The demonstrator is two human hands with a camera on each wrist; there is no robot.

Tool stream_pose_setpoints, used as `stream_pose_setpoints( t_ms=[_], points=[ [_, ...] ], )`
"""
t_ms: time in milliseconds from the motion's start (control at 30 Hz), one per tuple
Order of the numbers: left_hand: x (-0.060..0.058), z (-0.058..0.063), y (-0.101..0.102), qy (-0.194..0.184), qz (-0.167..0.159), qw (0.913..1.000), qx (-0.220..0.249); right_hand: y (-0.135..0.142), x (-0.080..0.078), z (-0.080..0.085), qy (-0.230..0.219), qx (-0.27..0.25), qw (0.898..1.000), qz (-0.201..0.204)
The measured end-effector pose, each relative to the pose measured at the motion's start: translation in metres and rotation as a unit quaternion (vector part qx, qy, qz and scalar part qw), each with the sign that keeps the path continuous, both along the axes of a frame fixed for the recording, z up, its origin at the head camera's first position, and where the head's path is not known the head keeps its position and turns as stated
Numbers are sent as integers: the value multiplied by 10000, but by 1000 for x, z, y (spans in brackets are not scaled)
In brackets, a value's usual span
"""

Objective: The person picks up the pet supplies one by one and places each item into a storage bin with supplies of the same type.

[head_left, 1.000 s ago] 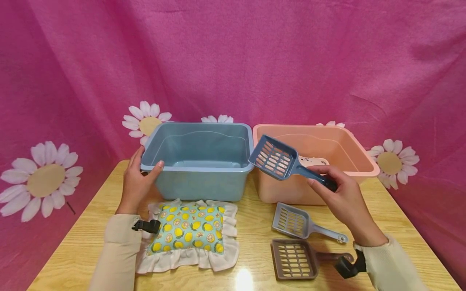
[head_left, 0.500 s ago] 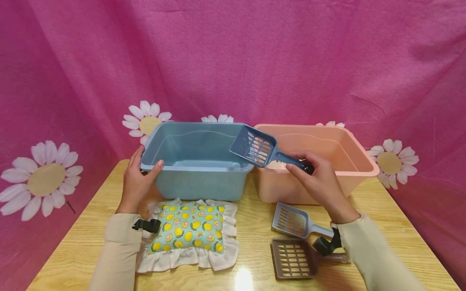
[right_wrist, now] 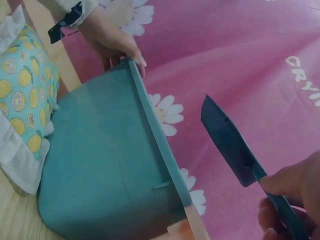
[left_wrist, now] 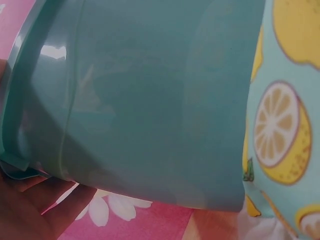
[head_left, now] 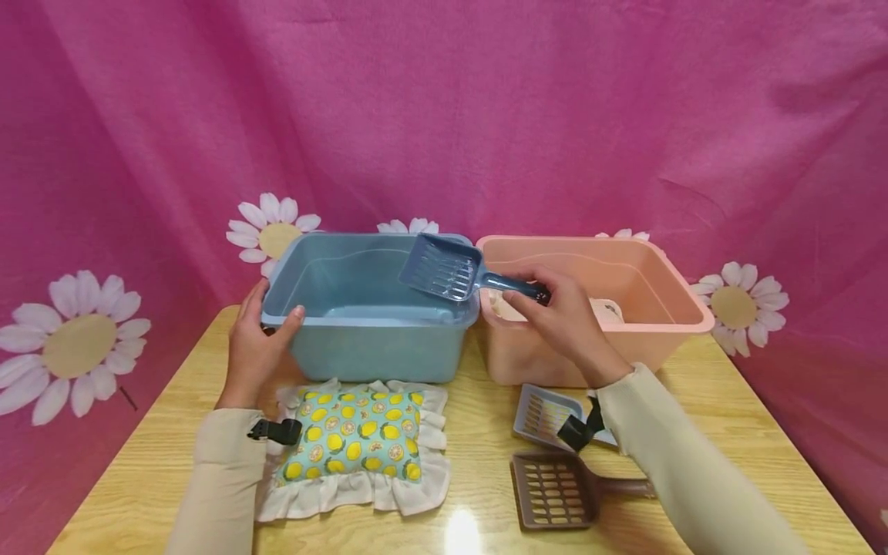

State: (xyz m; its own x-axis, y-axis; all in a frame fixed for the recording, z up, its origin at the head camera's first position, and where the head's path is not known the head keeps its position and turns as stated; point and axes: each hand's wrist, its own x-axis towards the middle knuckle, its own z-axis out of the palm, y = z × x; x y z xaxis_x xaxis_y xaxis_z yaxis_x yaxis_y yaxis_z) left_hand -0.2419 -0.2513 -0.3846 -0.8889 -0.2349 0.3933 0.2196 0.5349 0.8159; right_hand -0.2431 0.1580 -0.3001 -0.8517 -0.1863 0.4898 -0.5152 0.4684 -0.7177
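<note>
My right hand (head_left: 565,316) grips the handle of a dark blue litter scoop (head_left: 425,266), holding it over the right part of the blue litter box (head_left: 378,351). The scoop's slotted tray points left; in the right wrist view the scoop (right_wrist: 230,142) appears side-on, above the box's rim. My left hand (head_left: 257,351) holds that box by its front left corner, thumb on the front rim and fingers along the left side. Past the rim, fingers (left_wrist: 65,200) show against the outer wall in the left wrist view. The box's inside appears bare in the head view.
A peach litter box (head_left: 534,354) stands right beside the blue one, with a pale speckled object (head_left: 605,308) inside. Before it lie a grey-blue scoop (head_left: 567,407), partly under my right wrist, and a brown scoop (head_left: 588,489). A ruffled lemon-print cushion (head_left: 354,439) lies at front left.
My right hand has carried the dark blue scoop leftward, from over the peach box to over the blue box. My left hand stays on the blue box's corner.
</note>
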Motion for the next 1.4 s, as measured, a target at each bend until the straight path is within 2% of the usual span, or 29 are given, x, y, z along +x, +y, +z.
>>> stream_pose_setpoints(
  t_ms=[367,700,1033,1400],
  points=[
    [-1,-1,0,-5,92,9999,-44,-33,-21,4,-289,85,9995,51],
    [-7,9,0,237,79,9997,-83,-60,-42,14,-381,233,9989,119],
    [2,-5,2,72,115,9999,-104,-79,-46,0,-824,530,9950,179],
    [1,-3,2,-11,114,9999,-33,-93,-57,-7,-1125,555,9920,168]
  ],
)
